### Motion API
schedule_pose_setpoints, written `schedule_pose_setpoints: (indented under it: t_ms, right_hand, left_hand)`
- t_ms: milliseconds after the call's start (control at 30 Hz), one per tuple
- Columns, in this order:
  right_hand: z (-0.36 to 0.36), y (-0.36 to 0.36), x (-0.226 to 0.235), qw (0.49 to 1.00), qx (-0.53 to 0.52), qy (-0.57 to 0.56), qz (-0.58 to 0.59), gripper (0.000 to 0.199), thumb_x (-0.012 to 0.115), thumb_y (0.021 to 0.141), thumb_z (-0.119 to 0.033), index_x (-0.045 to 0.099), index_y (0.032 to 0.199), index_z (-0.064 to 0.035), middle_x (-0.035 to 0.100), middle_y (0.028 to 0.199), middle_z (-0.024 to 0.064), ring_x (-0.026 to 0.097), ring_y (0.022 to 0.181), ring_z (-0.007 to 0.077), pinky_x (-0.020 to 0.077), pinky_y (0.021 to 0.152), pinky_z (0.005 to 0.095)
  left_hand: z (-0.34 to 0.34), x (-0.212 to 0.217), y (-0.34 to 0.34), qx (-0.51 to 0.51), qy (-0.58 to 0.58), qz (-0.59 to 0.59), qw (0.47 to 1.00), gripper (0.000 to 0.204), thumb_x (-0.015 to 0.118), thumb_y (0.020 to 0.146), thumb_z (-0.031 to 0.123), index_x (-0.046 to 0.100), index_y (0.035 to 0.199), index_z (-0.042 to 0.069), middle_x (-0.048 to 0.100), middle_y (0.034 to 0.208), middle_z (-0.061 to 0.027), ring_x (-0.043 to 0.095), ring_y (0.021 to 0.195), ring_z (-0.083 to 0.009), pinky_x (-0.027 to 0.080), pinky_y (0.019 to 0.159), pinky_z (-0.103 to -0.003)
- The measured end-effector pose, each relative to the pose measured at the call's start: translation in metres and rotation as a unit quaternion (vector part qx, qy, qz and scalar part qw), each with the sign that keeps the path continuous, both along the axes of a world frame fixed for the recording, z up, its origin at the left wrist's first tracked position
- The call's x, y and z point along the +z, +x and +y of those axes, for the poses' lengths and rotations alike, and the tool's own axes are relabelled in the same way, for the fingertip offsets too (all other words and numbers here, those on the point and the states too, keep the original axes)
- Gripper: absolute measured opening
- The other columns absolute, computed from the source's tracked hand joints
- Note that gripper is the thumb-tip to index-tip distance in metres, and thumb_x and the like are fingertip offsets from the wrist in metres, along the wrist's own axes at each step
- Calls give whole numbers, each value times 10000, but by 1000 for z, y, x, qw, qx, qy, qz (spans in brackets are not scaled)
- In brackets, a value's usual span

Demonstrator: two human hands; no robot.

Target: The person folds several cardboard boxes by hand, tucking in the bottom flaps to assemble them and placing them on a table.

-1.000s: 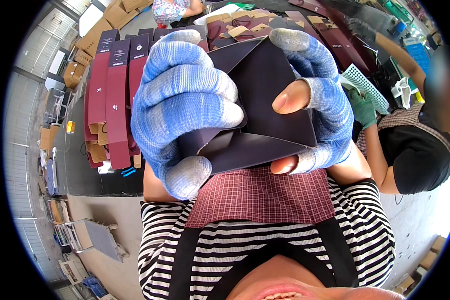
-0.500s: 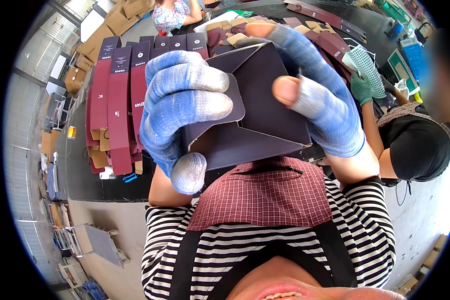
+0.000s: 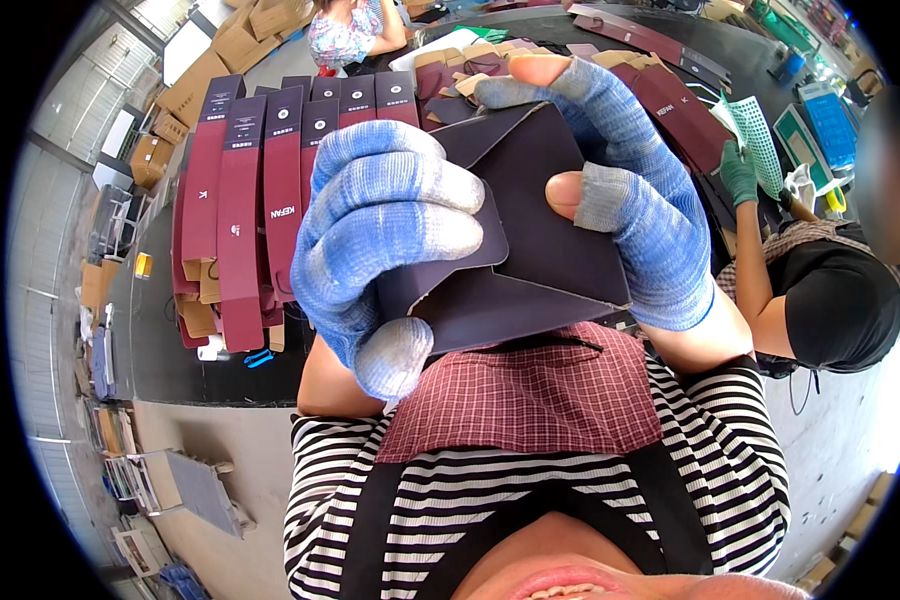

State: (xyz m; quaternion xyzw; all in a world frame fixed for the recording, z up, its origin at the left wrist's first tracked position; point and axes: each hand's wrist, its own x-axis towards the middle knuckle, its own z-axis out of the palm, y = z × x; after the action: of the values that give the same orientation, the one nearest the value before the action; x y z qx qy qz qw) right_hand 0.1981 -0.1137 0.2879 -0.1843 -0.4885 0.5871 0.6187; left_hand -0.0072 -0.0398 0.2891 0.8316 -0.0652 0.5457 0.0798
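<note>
Close in front of my chest, both gloved hands grip the end of a dark cardboard box (image 3: 555, 240), its folded flaps facing me. My left hand (image 3: 385, 235), in a blue knitted glove with whitish fingertips, curls its fingers over a rounded flap at the left, thumb low at the near corner. From the right, my right hand (image 3: 635, 185) wraps the box side; its bare thumb tip presses on the flap panel and a bare fingertip shows beyond the far edge. The flaps overlap, with a narrow gap at the rounded flap's edge. The rest of the box is hidden.
Long maroon boxes with dark ends (image 3: 240, 220) stand in rows on the black table (image 3: 160, 340) at left. More maroon cartons (image 3: 665, 100) lie at far right. A co-worker's green-gloved hand (image 3: 738, 175) is beside green mesh (image 3: 755, 140). Another person (image 3: 355, 35) is at the back.
The box and both hands have shifted slightly down and to the right. My right thumb has moved lower on the flap panel. The co-worker's green-gloved hand has shifted a little rightward.
</note>
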Motion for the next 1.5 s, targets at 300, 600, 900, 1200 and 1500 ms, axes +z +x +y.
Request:
schedule_pose_setpoints:
  t_ms: [300, 600, 900, 1200, 1500]
  right_hand:
    - [-1, 0, -3, 999, -6, 50, -8, 717, 545, 815, -40, 371, 1507, 38, 507, 1462, 232, 519, 1352, 308, 392, 1161, 402]
    - [-1, 2, -3, 998, -11, 56, -4, 707, 540, 813, -50, 380, 1495, 43, 498, 1469, 235, 499, 1370, 314, 369, 1172, 402]
    - [-3, 7, 1, 1000, -9, 24, -18, 668, 537, 823, -57, 411, 1472, 42, 515, 1444, 252, 547, 1314, 313, 415, 1138, 398]
    - [-2, -1, -4, 999, -21, 45, 16, 649, 530, 831, -68, 414, 1460, 44, 536, 1407, 260, 568, 1279, 317, 435, 1113, 410]
    - [2, 3, -9, 997, -76, 21, -18, 651, 550, 835, -100, 416, 1455, 45, 557, 1381, 256, 607, 1223, 308, 472, 1075, 392]
  left_hand:
    - [-3, 5, 2, -14, 7, 1, 1000, 496, 615, 830, 482, 715, 903, 2, 705, 858, -162, 616, 819, -308, 453, 873, -479]
    - [2, 15, -6, -11, 58, 100, 993, 776, 491, 872, 751, 681, 909, 0, 685, 902, -183, 580, 878, -355, 400, 968, -587]
    - [-5, 6, -6, 52, 42, 95, 993, 850, 465, 861, 789, 692, 1033, -12, 700, 1028, -233, 645, 1056, -410, 395, 1068, -624]
    - [-13, -3, -16, 61, 32, 80, 994, 840, 519, 886, 762, 726, 1118, -19, 736, 1054, -195, 673, 1123, -386, 349, 1141, -573]
    - [-19, -15, -10, 72, -17, 20, 997, 777, 604, 869, 717, 735, 1084, -18, 727, 1073, -197, 674, 1116, -400, 313, 1155, -610]
